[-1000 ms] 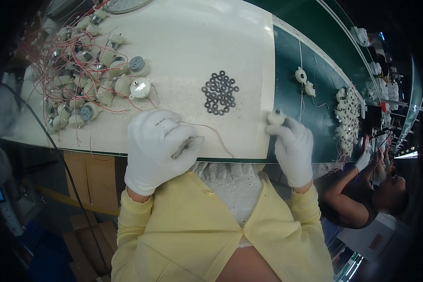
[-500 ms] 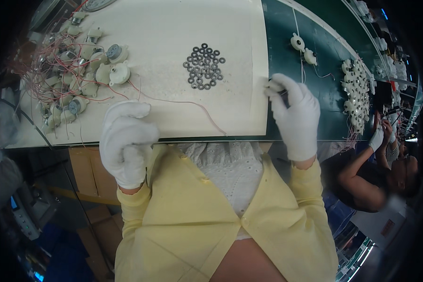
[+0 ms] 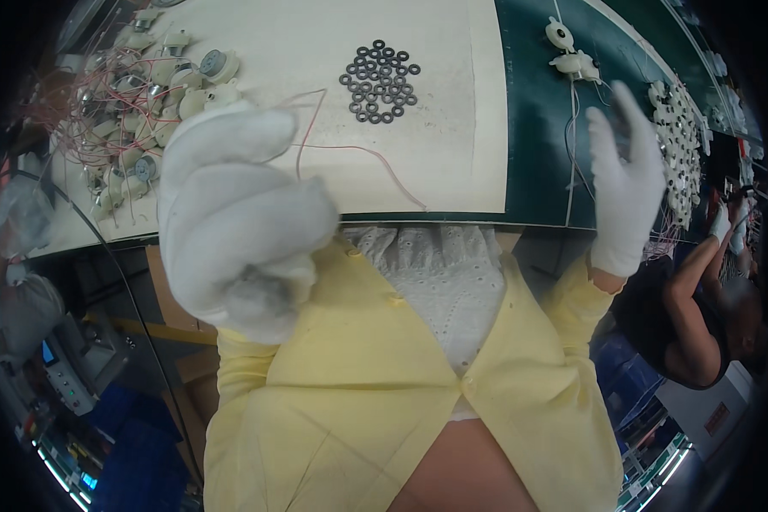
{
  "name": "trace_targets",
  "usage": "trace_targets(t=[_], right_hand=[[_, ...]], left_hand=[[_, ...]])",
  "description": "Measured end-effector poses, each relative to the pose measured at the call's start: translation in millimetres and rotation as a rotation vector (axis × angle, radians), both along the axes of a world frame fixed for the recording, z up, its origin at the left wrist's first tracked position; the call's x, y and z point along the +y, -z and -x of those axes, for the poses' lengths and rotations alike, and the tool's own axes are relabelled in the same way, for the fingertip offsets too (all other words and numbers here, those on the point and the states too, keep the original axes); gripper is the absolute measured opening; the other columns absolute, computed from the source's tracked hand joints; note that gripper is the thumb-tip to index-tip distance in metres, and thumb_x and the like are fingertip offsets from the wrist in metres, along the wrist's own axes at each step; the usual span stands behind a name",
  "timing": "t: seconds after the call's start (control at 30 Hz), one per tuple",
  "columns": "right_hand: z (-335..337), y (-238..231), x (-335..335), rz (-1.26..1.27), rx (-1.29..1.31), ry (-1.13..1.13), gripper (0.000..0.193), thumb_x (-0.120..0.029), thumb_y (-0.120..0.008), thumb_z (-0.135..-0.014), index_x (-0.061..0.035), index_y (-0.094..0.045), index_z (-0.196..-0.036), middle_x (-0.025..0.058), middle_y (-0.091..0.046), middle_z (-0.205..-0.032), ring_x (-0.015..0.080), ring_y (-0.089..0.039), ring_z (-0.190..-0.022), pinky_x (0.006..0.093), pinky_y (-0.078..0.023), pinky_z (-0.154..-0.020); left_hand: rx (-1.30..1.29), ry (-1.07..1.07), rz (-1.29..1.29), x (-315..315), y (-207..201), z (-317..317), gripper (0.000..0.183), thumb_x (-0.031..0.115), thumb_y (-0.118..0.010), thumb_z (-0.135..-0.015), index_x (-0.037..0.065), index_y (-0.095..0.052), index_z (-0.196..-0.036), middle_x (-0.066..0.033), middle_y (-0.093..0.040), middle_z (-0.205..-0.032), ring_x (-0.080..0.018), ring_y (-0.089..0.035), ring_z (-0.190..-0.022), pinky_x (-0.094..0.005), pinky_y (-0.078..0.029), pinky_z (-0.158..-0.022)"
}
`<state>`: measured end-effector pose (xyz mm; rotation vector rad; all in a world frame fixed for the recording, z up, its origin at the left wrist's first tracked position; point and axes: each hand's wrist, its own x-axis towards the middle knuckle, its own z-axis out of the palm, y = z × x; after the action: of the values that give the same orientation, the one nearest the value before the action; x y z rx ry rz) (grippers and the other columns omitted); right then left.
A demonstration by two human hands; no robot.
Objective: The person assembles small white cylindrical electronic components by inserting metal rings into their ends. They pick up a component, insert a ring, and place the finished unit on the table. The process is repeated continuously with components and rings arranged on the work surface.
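Note:
My left hand, in a white glove, is raised large in front of the table edge. Its fingers are curled in; what they hold, if anything, is hidden. Close by, a thin red wire lies across the white sheet. My right hand, also gloved, is over the green mat at the right, with thumb and fingers apart and nothing seen between them. Beyond its fingertips, a small cluster of white round housings rests on the mat, with wires trailing toward me.
Several black rings are grouped on the white sheet. At the left lies a tangle of white motor units with red wires. Many white housings crowd the mat's right side. Another person sits at the far right.
My right hand has moved right and its pinched fingers have spread. My left hand has come up, looking larger. The cluster on the mat seems to have one more housing. The view has shifted.

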<state>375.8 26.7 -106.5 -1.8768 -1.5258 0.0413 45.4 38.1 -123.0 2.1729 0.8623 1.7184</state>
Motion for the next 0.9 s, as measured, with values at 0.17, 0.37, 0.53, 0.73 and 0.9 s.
trace_targets(t=[0.17,0.37,0.53,0.73,0.9], right_hand=[[0,7,-5,0.327,0.076,-0.040,0.036,-0.017,-0.076,-0.095,-0.0032,-0.071,-0.128,0.0125,-0.074,-0.104,0.0183,-0.070,-0.079,0.0317,-0.056,-0.076],[-27,11,-3,0.076,-0.230,-0.036,0.036,-0.020,-0.074,-0.098,-0.0019,-0.071,-0.129,0.0147,-0.073,-0.114,0.0170,-0.069,-0.092,0.0291,-0.054,-0.080],[14,0,-9,-0.420,0.266,-0.129,0.052,-0.031,-0.062,-0.106,0.0049,-0.057,-0.144,0.0172,-0.069,-0.128,0.0245,-0.068,-0.107,0.0339,-0.055,-0.090],[68,15,-8,-0.226,0.633,-0.707,0.057,-0.045,-0.046,-0.111,0.0037,-0.050,-0.140,0.0142,-0.065,-0.113,0.0227,-0.064,-0.095,0.0341,-0.052,-0.083],[92,35,-16,0.033,0.994,-0.648,0.062,-0.057,-0.037,-0.110,0.0005,-0.053,-0.125,0.0101,-0.060,-0.094,0.0195,-0.058,-0.078,0.0316,-0.047,-0.071]], left_hand=[[0.074,0.053,0.064,5,-14,-6,0.057,0.050,-0.044,-0.108,0.002,-0.068,-0.087,-0.0099,-0.065,-0.075,-0.0416,-0.067,-0.099,-0.0589,-0.051,-0.099],[0.173,0.020,0.052,11,-19,-4,0.045,0.038,-0.051,-0.107,0.002,-0.070,-0.088,-0.0067,-0.066,-0.073,-0.0368,-0.068,-0.096,-0.0536,-0.051,-0.100],[0.125,0.139,-0.057,28,-21,-8,0.034,0.033,-0.056,-0.101,0.004,-0.071,-0.093,-0.0063,-0.069,-0.077,-0.0327,-0.069,-0.091,-0.0513,-0.053,-0.094],[0.034,0.020,-0.306,32,-28,-78,0.025,0.024,-0.077,-0.079,0.009,-0.071,-0.098,-0.0025,-0.068,-0.091,-0.0233,-0.069,-0.095,-0.0375,-0.059,-0.075],[0.145,-0.168,-0.202,26,-34,-90,0.039,0.023,-0.083,-0.068,0.017,-0.071,-0.104,-0.0016,-0.066,-0.107,-0.0268,-0.065,-0.110,-0.0362,-0.057,-0.083]])
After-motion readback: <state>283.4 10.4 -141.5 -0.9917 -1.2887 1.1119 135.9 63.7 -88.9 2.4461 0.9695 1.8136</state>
